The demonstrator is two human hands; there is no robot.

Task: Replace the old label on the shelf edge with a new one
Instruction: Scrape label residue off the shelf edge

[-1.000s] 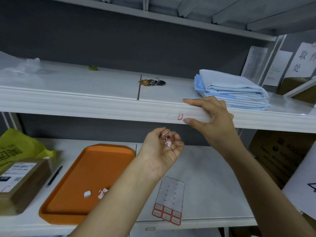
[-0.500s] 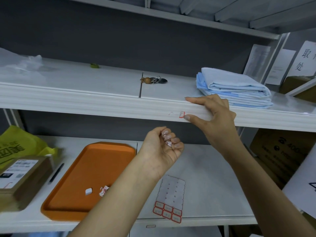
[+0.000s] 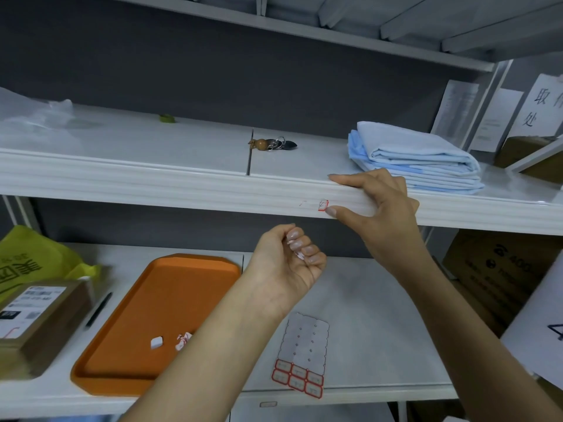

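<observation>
Little has moved in the past second: the right hand (image 3: 387, 208) still picks at the old label (image 3: 323, 205) on the shelf edge (image 3: 182, 190), mostly peeled. The left hand (image 3: 289, 260), curled, holds scraps. New labels (image 3: 297, 379) wait below, unused.

The right hand (image 3: 380, 214) reaches toward twelve o'clock, thumb and fingers spread; the left hand (image 3: 286, 260), at its seven o'clock, is curled palm-up.

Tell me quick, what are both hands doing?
Left hand: curled shut on small torn red-and-white label scraps.
Right hand: open, thumb picking the red-edged label remnant on the white shelf edge.
</observation>
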